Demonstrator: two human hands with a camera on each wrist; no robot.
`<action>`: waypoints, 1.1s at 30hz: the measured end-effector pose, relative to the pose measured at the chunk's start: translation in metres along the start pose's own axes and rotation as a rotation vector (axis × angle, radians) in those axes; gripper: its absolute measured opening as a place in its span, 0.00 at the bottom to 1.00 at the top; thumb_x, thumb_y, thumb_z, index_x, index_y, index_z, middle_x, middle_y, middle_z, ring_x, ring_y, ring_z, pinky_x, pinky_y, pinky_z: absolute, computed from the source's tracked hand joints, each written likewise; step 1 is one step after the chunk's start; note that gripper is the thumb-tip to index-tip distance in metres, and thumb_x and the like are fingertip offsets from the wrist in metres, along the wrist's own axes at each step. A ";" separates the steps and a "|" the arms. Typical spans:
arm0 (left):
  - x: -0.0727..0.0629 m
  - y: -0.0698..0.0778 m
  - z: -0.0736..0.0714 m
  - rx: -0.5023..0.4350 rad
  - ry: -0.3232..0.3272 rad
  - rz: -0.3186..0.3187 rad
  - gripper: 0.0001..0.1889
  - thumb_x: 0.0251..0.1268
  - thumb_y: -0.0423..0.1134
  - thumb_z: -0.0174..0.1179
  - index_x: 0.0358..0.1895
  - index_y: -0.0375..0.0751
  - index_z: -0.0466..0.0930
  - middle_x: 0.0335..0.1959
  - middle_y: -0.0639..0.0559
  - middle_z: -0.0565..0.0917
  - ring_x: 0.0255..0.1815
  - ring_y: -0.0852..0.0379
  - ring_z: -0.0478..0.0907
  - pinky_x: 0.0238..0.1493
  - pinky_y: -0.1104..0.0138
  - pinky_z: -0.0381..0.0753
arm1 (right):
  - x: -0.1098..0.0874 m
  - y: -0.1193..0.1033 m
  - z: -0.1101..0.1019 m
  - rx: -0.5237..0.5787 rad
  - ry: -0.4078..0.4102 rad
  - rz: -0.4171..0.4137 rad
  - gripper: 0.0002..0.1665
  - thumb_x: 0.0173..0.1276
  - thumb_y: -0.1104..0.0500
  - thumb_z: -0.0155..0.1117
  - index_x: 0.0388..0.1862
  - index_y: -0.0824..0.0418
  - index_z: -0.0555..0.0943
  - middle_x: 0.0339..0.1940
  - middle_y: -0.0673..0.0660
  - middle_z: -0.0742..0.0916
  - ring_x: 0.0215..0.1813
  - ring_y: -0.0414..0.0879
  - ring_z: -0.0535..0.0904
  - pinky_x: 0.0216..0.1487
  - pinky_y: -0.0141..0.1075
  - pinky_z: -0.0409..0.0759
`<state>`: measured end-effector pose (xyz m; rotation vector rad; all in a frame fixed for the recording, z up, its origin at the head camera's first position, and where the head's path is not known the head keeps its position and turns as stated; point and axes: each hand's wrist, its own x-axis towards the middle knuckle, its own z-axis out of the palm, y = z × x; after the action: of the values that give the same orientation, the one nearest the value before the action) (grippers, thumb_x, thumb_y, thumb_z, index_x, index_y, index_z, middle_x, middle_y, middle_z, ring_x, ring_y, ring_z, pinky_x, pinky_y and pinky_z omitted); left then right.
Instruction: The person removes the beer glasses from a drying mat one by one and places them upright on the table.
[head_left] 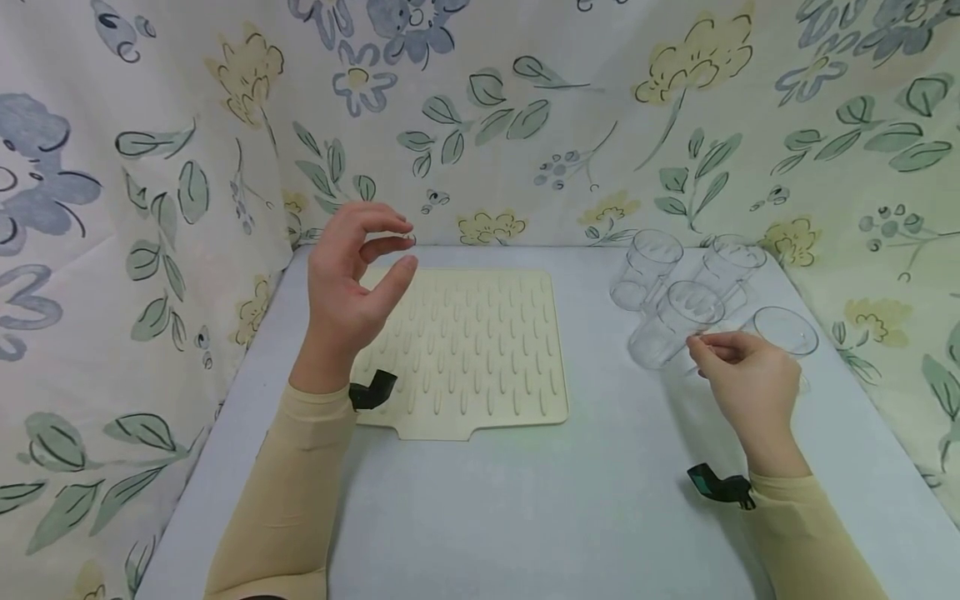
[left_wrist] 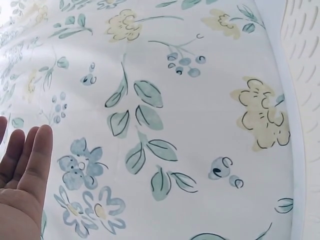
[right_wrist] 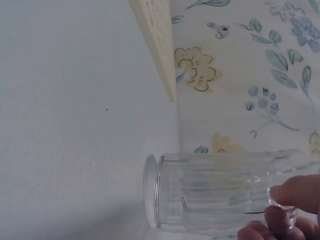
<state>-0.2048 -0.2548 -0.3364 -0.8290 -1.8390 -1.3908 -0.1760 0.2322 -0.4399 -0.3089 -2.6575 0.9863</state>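
My right hand (head_left: pixel 750 387) pinches the handle of a clear glass mug (head_left: pixel 663 329) between thumb and fingers. In the right wrist view the mug (right_wrist: pixel 215 192) stands with its base at the white tabletop, the thumb and fingertips (right_wrist: pixel 292 195) close by its upper wall. Raised over the left part of a cream ribbed drying mat (head_left: pixel 480 350) is my left hand (head_left: pixel 348 287), its fingers loosely curved and nothing between them. The left wrist view shows only the fingers of that hand (left_wrist: pixel 25 175) in front of the floral cloth.
Several more clear mugs stand around the gripped one: one behind it (head_left: pixel 648 267), another at the back right (head_left: pixel 731 262), and one partly hidden by the right hand (head_left: pixel 791 329). White tabletop (head_left: pixel 540 517) lies in front of the mat. Floral cloth (head_left: pixel 487 125) encloses the back and sides.
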 end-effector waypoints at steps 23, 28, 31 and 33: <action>0.000 0.002 -0.002 0.000 0.004 0.004 0.14 0.69 0.28 0.68 0.54 0.25 0.85 0.54 0.37 0.85 0.56 0.44 0.84 0.62 0.59 0.93 | -0.006 0.001 0.006 -0.072 -0.019 -0.050 0.21 0.73 0.41 0.78 0.44 0.59 0.95 0.35 0.60 0.96 0.23 0.22 0.76 0.25 0.28 0.71; -0.001 0.003 -0.001 -0.028 -0.001 0.001 0.13 0.69 0.26 0.67 0.53 0.21 0.84 0.54 0.35 0.84 0.57 0.46 0.83 0.61 0.57 0.93 | -0.008 0.000 0.003 -0.096 -0.064 -0.053 0.24 0.74 0.38 0.76 0.46 0.58 0.94 0.37 0.60 0.96 0.28 0.30 0.80 0.27 0.30 0.74; -0.001 0.003 0.000 -0.029 -0.002 -0.006 0.13 0.69 0.26 0.67 0.53 0.20 0.83 0.54 0.35 0.84 0.58 0.49 0.84 0.61 0.56 0.93 | -0.010 -0.003 -0.004 -0.136 -0.086 -0.059 0.28 0.75 0.35 0.74 0.51 0.59 0.93 0.41 0.60 0.96 0.32 0.31 0.81 0.30 0.30 0.74; -0.001 0.003 0.000 -0.026 -0.007 -0.009 0.13 0.69 0.26 0.67 0.53 0.20 0.84 0.54 0.35 0.84 0.58 0.49 0.84 0.61 0.56 0.93 | -0.011 -0.008 -0.012 -0.158 -0.073 -0.077 0.30 0.75 0.34 0.73 0.54 0.59 0.93 0.42 0.60 0.97 0.33 0.26 0.79 0.32 0.29 0.74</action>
<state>-0.2015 -0.2545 -0.3354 -0.8416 -1.8355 -1.4220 -0.1625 0.2306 -0.4283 -0.2053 -2.7969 0.7811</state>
